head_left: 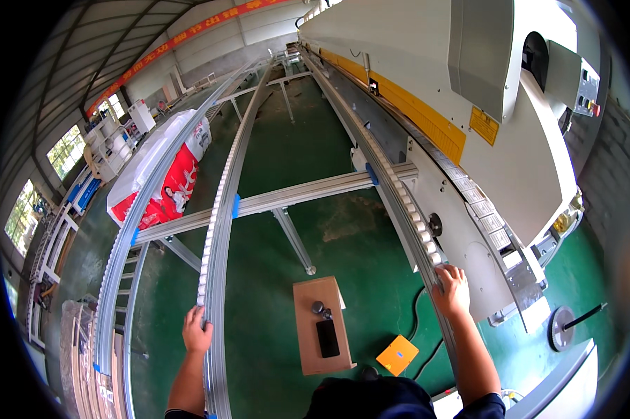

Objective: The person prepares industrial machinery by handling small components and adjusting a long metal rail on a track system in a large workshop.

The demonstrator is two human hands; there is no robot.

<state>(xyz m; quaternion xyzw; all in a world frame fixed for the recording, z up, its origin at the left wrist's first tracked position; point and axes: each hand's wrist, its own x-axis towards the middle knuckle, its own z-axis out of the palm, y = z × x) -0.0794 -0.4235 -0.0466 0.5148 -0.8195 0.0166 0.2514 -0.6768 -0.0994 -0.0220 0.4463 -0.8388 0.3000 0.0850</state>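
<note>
Red banner (169, 43), high along the hall: large yellow characters | red-and-white sheet (179, 178) over the stack, left: white lettering beside a printed figure | yellow plate (484, 126) on the pale machine (398, 45), right: dark print, too small to read

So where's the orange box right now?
Head view, lower part, right of centre: the orange box lies on the green floor, just right of the cardboard box, beside black cables.

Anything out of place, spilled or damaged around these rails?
A brownish patch mars the green floor near the grey metal crossbar; a flat orange box sits askew beside a trailing black cable, possibly a trip hazard.
</note>
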